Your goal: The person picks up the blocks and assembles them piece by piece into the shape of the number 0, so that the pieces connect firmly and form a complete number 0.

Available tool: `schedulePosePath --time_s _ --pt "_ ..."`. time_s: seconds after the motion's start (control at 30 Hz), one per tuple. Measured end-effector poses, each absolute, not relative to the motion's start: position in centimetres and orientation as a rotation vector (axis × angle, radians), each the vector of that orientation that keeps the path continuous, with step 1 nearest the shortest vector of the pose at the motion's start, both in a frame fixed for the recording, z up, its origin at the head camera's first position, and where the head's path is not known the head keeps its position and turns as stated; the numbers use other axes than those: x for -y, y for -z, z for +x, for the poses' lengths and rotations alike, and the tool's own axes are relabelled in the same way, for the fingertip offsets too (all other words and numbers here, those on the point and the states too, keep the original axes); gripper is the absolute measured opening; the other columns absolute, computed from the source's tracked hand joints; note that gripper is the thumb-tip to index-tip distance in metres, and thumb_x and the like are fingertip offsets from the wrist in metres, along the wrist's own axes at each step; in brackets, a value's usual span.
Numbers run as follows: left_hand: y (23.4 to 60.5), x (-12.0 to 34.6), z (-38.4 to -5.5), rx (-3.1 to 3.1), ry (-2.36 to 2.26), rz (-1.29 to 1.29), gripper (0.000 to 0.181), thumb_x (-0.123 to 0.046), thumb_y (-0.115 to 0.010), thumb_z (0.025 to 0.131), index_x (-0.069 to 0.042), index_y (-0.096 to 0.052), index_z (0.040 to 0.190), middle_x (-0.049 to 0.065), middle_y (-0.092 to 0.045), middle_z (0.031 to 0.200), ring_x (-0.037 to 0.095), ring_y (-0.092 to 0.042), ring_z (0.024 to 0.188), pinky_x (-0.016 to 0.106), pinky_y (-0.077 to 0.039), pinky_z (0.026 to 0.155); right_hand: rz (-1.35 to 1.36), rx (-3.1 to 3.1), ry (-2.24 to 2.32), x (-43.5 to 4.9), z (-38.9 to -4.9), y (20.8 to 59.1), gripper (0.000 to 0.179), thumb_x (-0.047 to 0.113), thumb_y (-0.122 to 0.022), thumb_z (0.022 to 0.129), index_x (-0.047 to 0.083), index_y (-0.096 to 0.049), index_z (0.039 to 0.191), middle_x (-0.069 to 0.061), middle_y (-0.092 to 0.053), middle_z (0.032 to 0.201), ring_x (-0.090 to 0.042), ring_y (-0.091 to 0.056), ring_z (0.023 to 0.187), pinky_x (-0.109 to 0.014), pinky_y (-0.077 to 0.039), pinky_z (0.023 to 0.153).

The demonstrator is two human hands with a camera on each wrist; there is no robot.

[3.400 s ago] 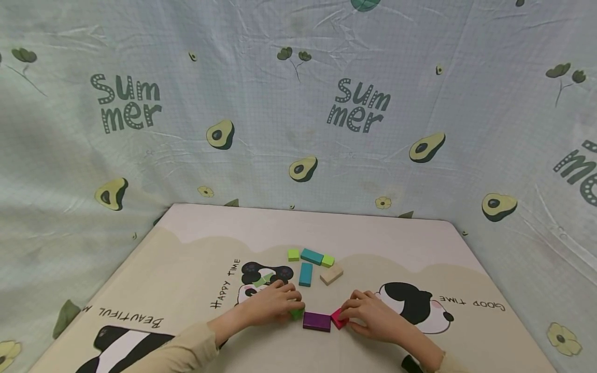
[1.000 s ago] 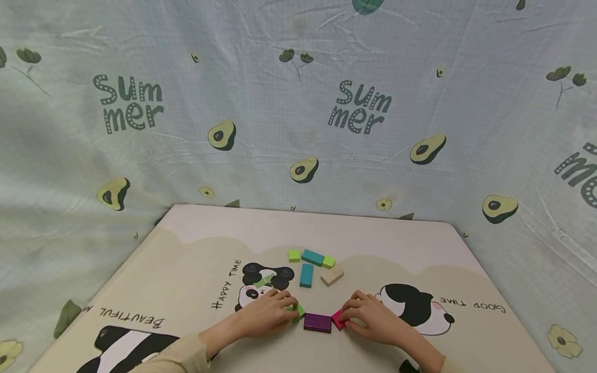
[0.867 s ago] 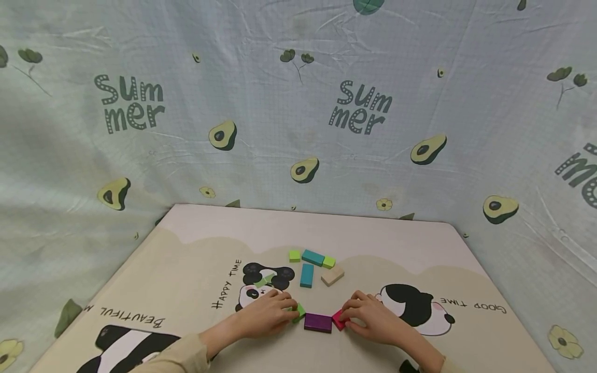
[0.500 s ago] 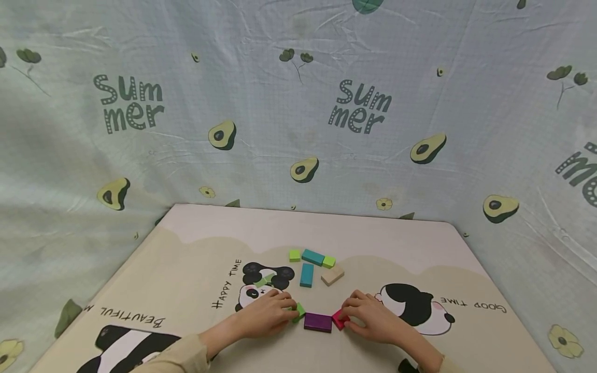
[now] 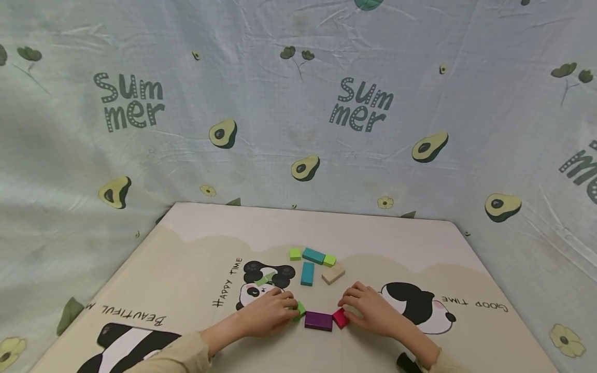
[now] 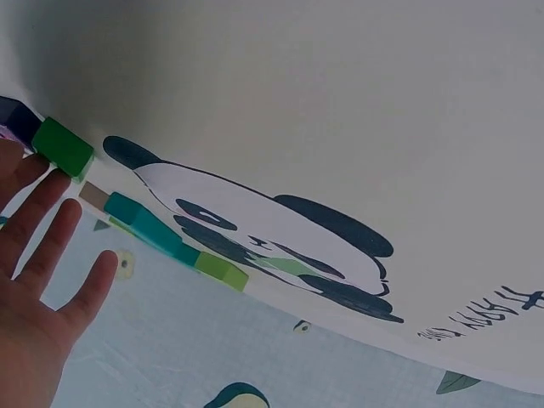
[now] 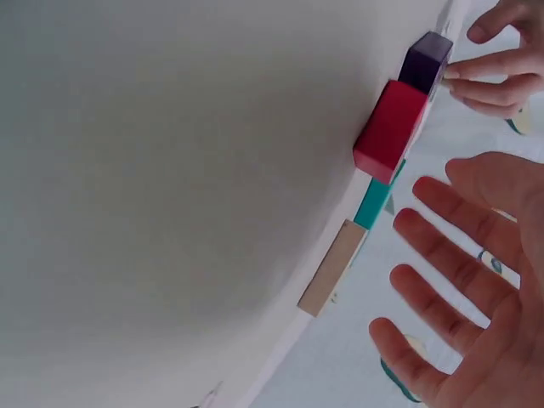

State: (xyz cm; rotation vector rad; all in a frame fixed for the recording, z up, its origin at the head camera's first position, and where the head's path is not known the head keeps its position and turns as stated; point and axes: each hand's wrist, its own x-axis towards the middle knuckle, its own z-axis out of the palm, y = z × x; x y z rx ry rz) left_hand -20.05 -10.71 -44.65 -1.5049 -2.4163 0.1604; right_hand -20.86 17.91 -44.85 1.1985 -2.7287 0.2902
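Observation:
A green block point(image 5: 300, 311), a purple block point(image 5: 318, 320) and a red block point(image 5: 341, 318) form a shallow curved row on the patterned tabletop. My left hand point(image 5: 271, 313) is at the green block, its fingertips partly covering it in the head view. In the left wrist view the fingers point(image 6: 42, 270) are spread, with the green block point(image 6: 64, 147) just beyond their tips. Beside the red block is my right hand point(image 5: 370, 311); in the right wrist view its fingers point(image 7: 442, 246) are straight and apart from the red block point(image 7: 391, 132).
Behind the row lie two teal blocks point(image 5: 307, 273), two lime cubes point(image 5: 295, 254) and a plain wooden block point(image 5: 333, 274). A printed cloth point(image 5: 298, 103) hangs behind the table and at its sides. Something dark point(image 5: 407, 362) shows at my right wrist.
My right fingers have let go of the red block and lifted slightly off it, so more of it shows. Earlier, my left hand shifted a little left, uncovering more of the green block.

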Motion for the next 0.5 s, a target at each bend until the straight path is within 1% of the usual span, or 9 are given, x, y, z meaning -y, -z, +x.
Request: schedulePosePath --time_s 0.27,0.5 --pt "44.4 10.7 -19.9 2.397 -0.181 -1.509 0.017 -0.026 -0.061 0.082 -0.023 -0.063 0.099 -0.01 -0.061 0.097 0.008 -0.052 0.092 0.026 -0.04 0.078 1.049 2.717 -0.191 -17.3 -22.7 44.7 0.026 0.023 -0.065 0.079 0.015 -0.063 0.104 0.001 -0.059 0.101 -0.015 -0.048 0.094 -0.036 -0.045 0.072" --pt "44.4 10.7 -19.9 2.396 -0.188 -1.509 0.019 -0.026 -0.061 0.082 -0.023 -0.063 0.101 -0.009 -0.061 0.098 0.008 -0.052 0.092 0.026 -0.04 0.078 0.964 2.737 -0.159 -16.9 -24.5 45.4 0.035 0.024 -0.065 0.079 0.017 -0.058 0.113 -0.003 -0.055 0.107 -0.019 -0.046 0.097 -0.04 -0.044 0.076"
